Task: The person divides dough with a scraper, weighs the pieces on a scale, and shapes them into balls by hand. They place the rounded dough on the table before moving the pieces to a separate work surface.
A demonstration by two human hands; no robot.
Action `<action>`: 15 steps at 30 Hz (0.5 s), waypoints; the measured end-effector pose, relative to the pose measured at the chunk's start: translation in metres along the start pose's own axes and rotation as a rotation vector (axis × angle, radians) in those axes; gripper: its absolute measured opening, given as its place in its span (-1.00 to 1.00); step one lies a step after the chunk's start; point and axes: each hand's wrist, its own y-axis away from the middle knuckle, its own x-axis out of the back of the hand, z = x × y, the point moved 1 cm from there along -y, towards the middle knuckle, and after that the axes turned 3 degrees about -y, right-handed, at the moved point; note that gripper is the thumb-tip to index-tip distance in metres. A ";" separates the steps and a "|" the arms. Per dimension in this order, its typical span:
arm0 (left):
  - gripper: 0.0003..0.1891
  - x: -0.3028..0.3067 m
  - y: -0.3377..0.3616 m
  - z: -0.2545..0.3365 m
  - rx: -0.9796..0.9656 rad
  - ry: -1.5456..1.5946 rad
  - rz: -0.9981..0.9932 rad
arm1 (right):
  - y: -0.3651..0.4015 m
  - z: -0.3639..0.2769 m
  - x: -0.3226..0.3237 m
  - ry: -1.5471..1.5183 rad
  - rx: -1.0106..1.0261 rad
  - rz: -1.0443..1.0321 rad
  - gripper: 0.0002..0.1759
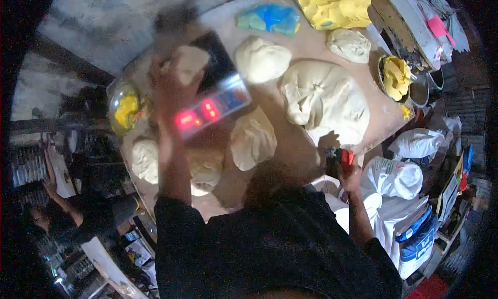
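My left hand (175, 89), blurred by motion, has its fingers around a pale piece of dough (191, 63) over the dark plate of a digital scale (234, 98) with glowing red digits. In my right hand (350, 177), at the table's near right edge, is a small object with a bright red part (347, 157) and a dark end; its kind is unclear. Just beyond that hand lies a large mass of dough (324, 99). Smaller dough lumps (263, 59) rest around the scale, one of them (253, 138) right in front of its display.
At the table's far side sit a yellow block of fat (333, 7) and a blue-green plastic wrapper (271, 19). A bowl with yellow stuff (126, 112) stands left, a tin of it (395, 77) right. White sacks (392, 177) crowd the right. Another person (78, 211) is at the left.
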 end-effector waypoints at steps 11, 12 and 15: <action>-0.67 -0.184 0.265 0.264 0.442 1.021 -0.716 | 0.007 0.047 0.049 -0.233 -0.140 0.181 -0.55; -0.64 -0.162 0.236 0.280 0.469 0.980 -0.657 | 0.011 0.050 0.053 -0.332 -0.177 0.202 -0.54; -0.58 -0.222 0.224 0.335 0.546 0.521 -0.399 | 0.008 0.058 0.056 -0.331 -0.072 0.161 -0.51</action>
